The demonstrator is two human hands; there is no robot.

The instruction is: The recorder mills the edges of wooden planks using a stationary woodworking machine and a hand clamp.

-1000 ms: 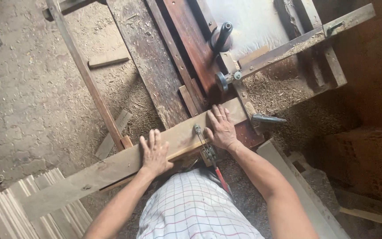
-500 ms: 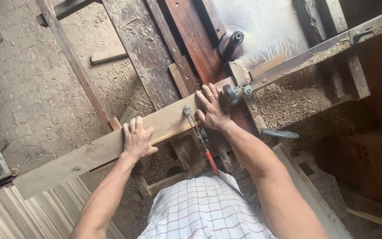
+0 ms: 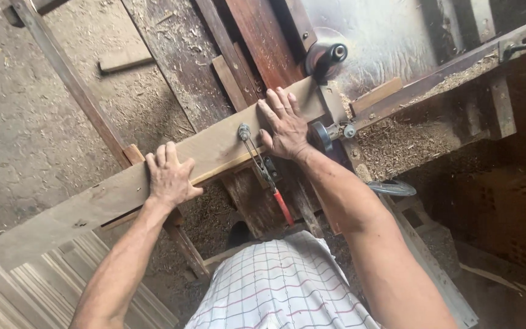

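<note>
Both hands lie flat and open, gripping nothing, on the long wooden plank [image 3: 214,146] resting across the saw bench, left hand [image 3: 168,176] mid-length, right hand [image 3: 284,125] just beside the circular saw blade [image 3: 327,58]; advisable to keep fingers off the cut line, pressure even.

Both hands flat on plank [image 3: 123,189], right hand [image 3: 284,125] nearer blade [image 3: 327,58].

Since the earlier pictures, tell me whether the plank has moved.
Yes. The plank has slid toward the saw blade; its end now reaches the blade.
</note>
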